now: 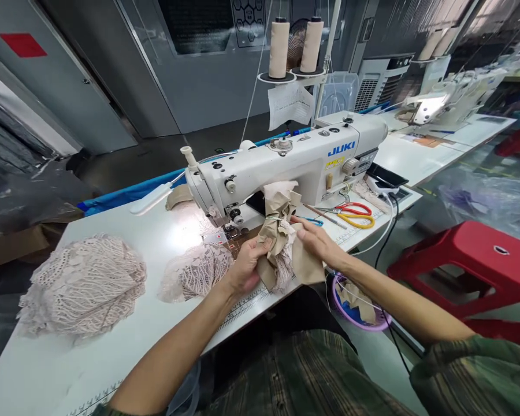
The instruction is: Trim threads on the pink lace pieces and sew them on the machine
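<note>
Both my hands hold a bunch of beige fabric pieces, tied or wrapped with a thin light strip, in front of the sewing machine. My left hand grips the bunch from the left, thumb on top. From the right, my right hand pinches it, its fingers partly hidden behind the cloth. Pale pink lace hangs among the pieces. Left of my left hand, a small heap of pink lace lies near the needle area. A larger lace heap sits farther left on the white table.
Red and yellow-handled scissors and blue-handled snips lie right of my hands. Two thread cones stand above the machine. A purple basket with scraps is below the table edge. A red stool stands right.
</note>
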Demonstrator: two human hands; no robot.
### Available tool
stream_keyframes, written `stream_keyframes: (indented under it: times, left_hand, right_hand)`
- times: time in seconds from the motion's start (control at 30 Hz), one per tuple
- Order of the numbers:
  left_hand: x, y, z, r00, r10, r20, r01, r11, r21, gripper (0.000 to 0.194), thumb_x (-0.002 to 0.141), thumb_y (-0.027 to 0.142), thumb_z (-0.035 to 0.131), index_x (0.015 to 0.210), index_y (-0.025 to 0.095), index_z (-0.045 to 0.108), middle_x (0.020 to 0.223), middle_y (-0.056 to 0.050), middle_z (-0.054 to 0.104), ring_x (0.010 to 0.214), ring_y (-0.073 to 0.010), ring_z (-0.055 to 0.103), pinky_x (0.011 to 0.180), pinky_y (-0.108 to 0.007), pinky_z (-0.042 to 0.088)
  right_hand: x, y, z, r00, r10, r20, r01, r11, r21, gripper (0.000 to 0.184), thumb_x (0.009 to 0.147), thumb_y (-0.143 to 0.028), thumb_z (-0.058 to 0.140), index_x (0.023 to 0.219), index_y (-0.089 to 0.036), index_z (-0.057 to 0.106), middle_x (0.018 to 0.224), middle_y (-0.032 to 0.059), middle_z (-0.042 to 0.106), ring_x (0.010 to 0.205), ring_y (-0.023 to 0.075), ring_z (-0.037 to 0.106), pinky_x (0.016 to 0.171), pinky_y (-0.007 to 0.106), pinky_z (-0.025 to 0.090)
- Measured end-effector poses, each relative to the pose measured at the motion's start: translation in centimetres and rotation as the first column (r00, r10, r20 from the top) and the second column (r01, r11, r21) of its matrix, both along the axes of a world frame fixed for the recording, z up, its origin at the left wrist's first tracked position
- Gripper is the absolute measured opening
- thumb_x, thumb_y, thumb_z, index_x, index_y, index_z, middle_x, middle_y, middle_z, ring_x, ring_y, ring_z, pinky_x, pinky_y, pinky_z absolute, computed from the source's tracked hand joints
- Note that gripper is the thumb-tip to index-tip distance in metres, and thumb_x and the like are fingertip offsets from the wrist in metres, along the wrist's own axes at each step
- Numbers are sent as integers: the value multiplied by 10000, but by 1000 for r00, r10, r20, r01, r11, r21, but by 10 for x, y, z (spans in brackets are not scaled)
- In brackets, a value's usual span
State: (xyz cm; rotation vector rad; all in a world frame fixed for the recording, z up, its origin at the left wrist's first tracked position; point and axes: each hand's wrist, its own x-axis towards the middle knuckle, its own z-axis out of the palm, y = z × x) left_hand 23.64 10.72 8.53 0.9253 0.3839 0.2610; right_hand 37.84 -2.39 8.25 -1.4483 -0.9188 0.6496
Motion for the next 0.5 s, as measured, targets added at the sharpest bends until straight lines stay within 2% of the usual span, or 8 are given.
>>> stream_keyframes:
  times: [0.1, 0.17, 0.23, 0.3, 0.37, 0.43, 0.5]
  left_hand:
    - [-3, -6, -2, 999, 50, 9, -50, 998, 33, 417, 653, 364, 841, 955, 134, 666, 828, -47, 695, 745, -170, 654, 721, -270, 514]
    - [-4, -8, -2, 994, 103, 23, -104, 993, 60, 471, 669, 412, 828, 1019, 150, 654, 910, -57, 702, 828, -183, 664, 765, -273, 519]
    - [-4, -9, -4, 987, 158, 33, -160, 983, 84, 484, 681, 417, 818, 1053, 163, 643, 960, -61, 701, 892, -187, 662, 808, -275, 516]
    - [-3, -9, -6, 973, 228, 36, -230, 967, 111, 483, 684, 393, 818, 1073, 173, 633, 972, -60, 700, 926, -187, 660, 848, -279, 509]
    - [-2, -7, -10, 956, 291, 39, -294, 947, 128, 500, 691, 386, 810, 1105, 185, 615, 985, -61, 698, 955, -194, 658, 875, -291, 505]
    - [-2, -7, -13, 950, 309, 39, -312, 938, 150, 521, 722, 406, 783, 1159, 198, 590, 1047, -71, 689, 1024, -210, 643, 915, -307, 494]
    - [-4, -10, -14, 960, 278, 36, -279, 937, 208, 515, 772, 450, 730, 1202, 210, 578, 1141, -81, 665, 1134, -227, 601, 987, -324, 461]
  right_hand:
    - [-19, 8, 3, 993, 114, -35, -114, 993, 10, 721, 805, -557, 651, 1384, -186, 435, 1360, 90, 547, 1267, 271, 492, 1083, 414, 383]
    - [-29, 13, 2, 987, 120, -109, -122, 992, -11, 799, 792, -546, 676, 1427, -181, 357, 1364, 110, 533, 1256, 265, 501, 1069, 412, 400]
    - [-34, 15, 0, 984, 1, -180, -14, 997, -74, 882, 752, -547, 718, 1446, -174, 320, 1376, 137, 510, 1249, 279, 505, 1055, 422, 414]
    - [-36, 15, -4, 962, -162, -220, 131, 980, -149, 950, 713, -556, 748, 1459, -176, 299, 1396, 154, 480, 1229, 291, 520, 1031, 423, 436]
    - [-37, 11, -5, 931, -258, -260, 215, 959, -182, 958, 712, -564, 745, 1464, -188, 285, 1388, 147, 485, 1186, 281, 553, 1003, 402, 464]
    - [-39, 6, -4, 918, -221, -330, 171, 970, -173, 910, 730, -556, 730, 1454, -221, 290, 1350, 115, 526, 1141, 262, 583, 941, 373, 507]
    - [-45, 3, -1, 918, -103, -383, 53, 989, -138, 812, 741, -535, 723, 1403, -248, 350, 1300, 83, 569, 1120, 252, 591, 877, 352, 537]
